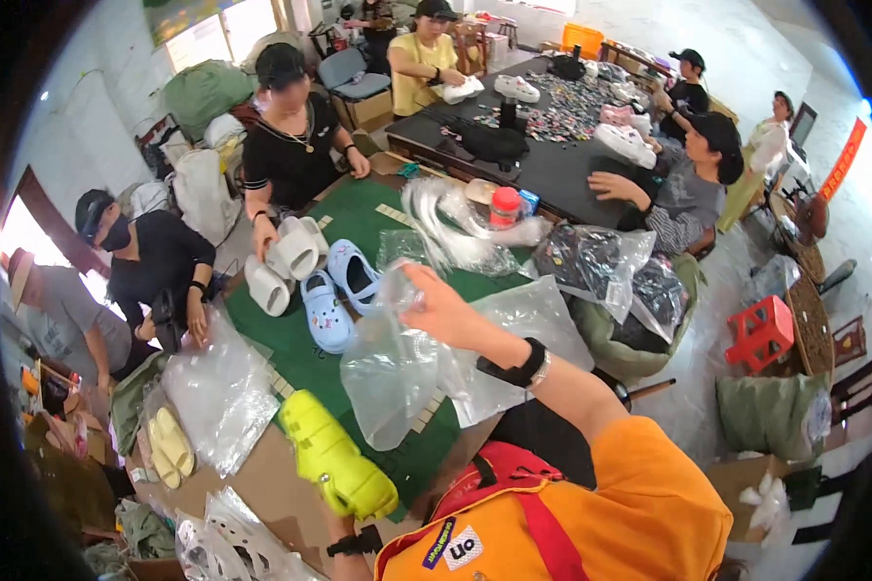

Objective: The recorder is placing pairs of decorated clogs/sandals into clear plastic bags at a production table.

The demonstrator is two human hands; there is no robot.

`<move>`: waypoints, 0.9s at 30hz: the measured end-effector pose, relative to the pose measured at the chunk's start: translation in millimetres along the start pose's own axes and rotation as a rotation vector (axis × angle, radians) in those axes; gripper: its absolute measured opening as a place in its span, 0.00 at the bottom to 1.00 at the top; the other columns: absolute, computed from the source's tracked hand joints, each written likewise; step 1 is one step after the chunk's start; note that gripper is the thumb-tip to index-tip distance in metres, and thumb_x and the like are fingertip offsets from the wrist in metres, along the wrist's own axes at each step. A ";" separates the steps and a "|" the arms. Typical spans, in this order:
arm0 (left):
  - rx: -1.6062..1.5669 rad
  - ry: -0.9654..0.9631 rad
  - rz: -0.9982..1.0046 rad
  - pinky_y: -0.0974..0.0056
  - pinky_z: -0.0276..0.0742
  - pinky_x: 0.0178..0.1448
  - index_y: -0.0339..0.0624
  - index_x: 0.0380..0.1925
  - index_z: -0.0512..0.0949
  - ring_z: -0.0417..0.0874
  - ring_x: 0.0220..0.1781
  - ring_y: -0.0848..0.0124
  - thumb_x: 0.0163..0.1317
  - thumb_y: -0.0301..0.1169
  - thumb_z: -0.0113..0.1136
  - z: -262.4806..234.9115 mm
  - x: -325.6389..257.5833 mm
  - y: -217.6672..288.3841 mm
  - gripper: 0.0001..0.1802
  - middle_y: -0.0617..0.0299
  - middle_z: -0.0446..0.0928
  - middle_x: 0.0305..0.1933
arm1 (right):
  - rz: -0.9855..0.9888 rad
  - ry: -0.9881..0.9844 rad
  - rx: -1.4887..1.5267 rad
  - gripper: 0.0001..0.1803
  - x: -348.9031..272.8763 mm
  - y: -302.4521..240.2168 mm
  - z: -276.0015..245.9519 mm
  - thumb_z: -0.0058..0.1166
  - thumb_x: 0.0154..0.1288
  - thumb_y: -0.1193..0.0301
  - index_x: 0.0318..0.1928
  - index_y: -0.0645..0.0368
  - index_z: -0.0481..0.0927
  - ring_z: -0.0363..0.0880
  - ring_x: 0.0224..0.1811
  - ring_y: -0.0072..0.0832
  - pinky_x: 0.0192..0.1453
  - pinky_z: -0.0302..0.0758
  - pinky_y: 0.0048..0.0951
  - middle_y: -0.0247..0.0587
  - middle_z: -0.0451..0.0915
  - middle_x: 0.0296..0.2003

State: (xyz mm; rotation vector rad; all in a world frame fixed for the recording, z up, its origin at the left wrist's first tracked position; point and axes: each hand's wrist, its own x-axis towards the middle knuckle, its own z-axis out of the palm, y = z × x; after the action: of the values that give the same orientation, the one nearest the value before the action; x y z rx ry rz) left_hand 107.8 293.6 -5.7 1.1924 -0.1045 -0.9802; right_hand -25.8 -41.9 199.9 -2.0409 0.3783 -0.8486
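Note:
My right hand (440, 308) is raised over the green table mat (392, 218), its fingers pinching the upper part of a clear plastic bag (388, 387) that hangs down. In my left hand (341, 525) is a bright yellow-green clog-type shoe bundle (331, 450), held low at the table's near edge; the shoes cover most of those fingers. Beyond the bag stand light blue clogs (327, 318) with small charms on them. Another clear bag (528, 334) lies flat under my right forearm.
Across the table, a person in black (295, 145) touches white slides (295, 249). Clear bags (221, 387) and pale yellow slides (170, 445) lie at left. A red-lidded jar (505, 207) stands near the dark table (562, 169). A sack of bagged goods (615, 344) and a red stool (761, 331) are at right.

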 end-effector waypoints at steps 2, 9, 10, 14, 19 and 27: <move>-0.007 -0.063 -0.039 0.62 0.73 0.50 0.36 0.51 0.65 0.75 0.47 0.66 0.60 0.23 0.47 9.4 0.4 5.3 0.17 0.56 0.72 0.48 | 0.003 -0.028 0.054 0.34 7.3 -21.8 7.6 0.49 0.49 0.76 0.58 0.67 0.56 0.69 0.44 0.37 0.44 0.69 0.29 0.52 0.59 0.55; -0.046 -0.260 -0.145 0.62 0.73 0.50 0.36 0.51 0.65 0.75 0.48 0.67 0.60 0.23 0.47 53.6 10.8 27.2 0.18 0.56 0.72 0.49 | -0.055 -0.058 0.026 0.33 8.1 -27.5 40.6 0.45 0.48 0.78 0.58 0.69 0.54 0.70 0.45 0.41 0.45 0.68 0.30 0.55 0.56 0.57; -0.053 -0.280 -0.154 0.62 0.73 0.50 0.36 0.51 0.65 0.75 0.48 0.67 0.60 0.23 0.47 59.0 11.5 31.1 0.18 0.56 0.72 0.49 | -0.008 -0.100 0.054 0.34 6.9 -36.8 41.1 0.45 0.48 0.78 0.59 0.67 0.53 0.70 0.45 0.40 0.44 0.68 0.29 0.55 0.56 0.58; -0.075 -0.356 -0.190 0.62 0.73 0.50 0.36 0.52 0.64 0.75 0.48 0.67 0.60 0.24 0.48 80.4 14.6 48.9 0.18 0.56 0.71 0.49 | -0.152 -0.059 -0.025 0.35 2.0 -39.8 59.4 0.44 0.48 0.78 0.60 0.67 0.52 0.70 0.46 0.42 0.45 0.68 0.29 0.56 0.55 0.58; -0.107 -0.426 -0.243 0.62 0.73 0.51 0.36 0.52 0.64 0.74 0.49 0.67 0.60 0.24 0.48 106.9 16.6 67.1 0.18 0.56 0.71 0.50 | -0.082 -0.160 -0.028 0.34 -1.3 -47.8 75.0 0.44 0.48 0.78 0.59 0.68 0.53 0.55 0.61 0.49 0.59 0.60 0.33 0.58 0.53 0.60; -0.225 -0.277 -0.365 0.62 0.73 0.51 0.36 0.53 0.63 0.74 0.49 0.67 0.60 0.24 0.48 69.0 -43.1 69.8 0.19 0.56 0.71 0.51 | -0.306 -0.403 -0.278 0.36 -5.6 3.6 72.7 0.42 0.42 0.80 0.58 0.67 0.56 0.54 0.63 0.46 0.64 0.56 0.35 0.57 0.58 0.58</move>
State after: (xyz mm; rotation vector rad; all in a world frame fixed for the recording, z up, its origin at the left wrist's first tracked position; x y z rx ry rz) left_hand 84.9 274.7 97.3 0.8794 0.0059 -1.4365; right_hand 20.5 3.4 166.3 -2.5063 -0.0469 -0.5590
